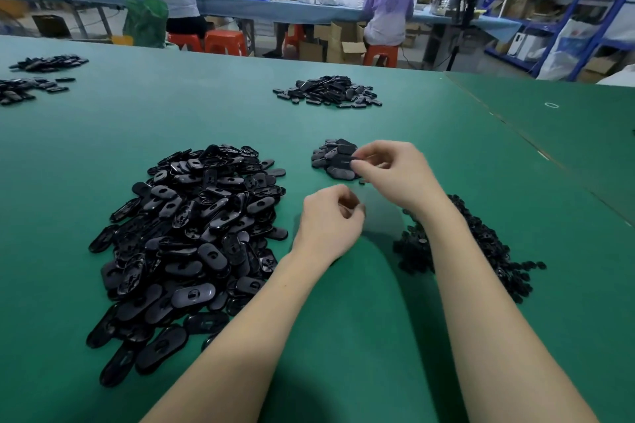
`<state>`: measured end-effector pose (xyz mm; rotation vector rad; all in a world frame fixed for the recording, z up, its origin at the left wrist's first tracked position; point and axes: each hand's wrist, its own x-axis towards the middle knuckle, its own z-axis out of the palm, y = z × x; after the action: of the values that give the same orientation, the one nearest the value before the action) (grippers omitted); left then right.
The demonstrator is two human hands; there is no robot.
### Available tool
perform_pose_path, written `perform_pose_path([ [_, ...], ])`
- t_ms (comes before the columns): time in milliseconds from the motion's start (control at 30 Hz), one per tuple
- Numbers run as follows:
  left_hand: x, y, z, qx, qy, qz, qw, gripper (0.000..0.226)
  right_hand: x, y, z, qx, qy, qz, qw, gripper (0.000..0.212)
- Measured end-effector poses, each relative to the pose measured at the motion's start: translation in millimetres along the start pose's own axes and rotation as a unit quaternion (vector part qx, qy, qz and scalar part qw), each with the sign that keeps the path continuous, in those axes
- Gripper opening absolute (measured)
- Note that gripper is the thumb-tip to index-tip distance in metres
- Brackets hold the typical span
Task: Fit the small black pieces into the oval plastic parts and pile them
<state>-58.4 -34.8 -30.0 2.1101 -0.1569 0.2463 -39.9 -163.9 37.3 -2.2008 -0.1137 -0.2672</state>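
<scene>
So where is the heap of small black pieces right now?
In the head view, the heap of small black pieces lies on the green table at the person's right, partly hidden under the right forearm, across from the big pile of oval parts.

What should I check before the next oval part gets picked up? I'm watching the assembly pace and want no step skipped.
1. Oval part released onto the small finished pile: not ok; the right hand pinches an oval part right at that pile.
2. Left hand free: cannot tell; its fingers are curled, and anything inside is hidden.
3. Supply of oval parts: ok; the big heap lies left of the hands.
4. Supply of small black pieces: ok; a heap lies under the right forearm.
5. Stray piece on the green table by the finished pile: not ok, it lies loose.
</scene>
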Motion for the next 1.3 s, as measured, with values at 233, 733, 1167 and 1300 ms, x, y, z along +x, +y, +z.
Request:
perform_pose_path([
  [233, 3.8, 4.4, -11.6, -0.185, 0.027, -0.01, 0.982, 0.027, -4.7, 27.3, -13.7, 0.062, -0.05, 0.085, 0.993, 0.015],
  [733, 3.2, 1.1, -6.9, -0.276, 0.027, -0.122, 0.953, 0.02, 6.0, 49.3, -5.2, -0.185, 0.017, 0.118, 0.975, 0.017],
  [1167, -1.4, 1.7, -7.2, -0.255, 0.037, -0.101, 0.961, 0.026, 20.4, 52.4, 30.6, -0.239, 0.106, 0.122, 0.957, 0.018],
  [1300, -1.4, 2.9, -7.2, -0.255, 0.037, -0.101, 0.961, 0.025, 21.3, 52.0, 28.2, -0.232, 0.097, 0.124, 0.96, 0.016],
])
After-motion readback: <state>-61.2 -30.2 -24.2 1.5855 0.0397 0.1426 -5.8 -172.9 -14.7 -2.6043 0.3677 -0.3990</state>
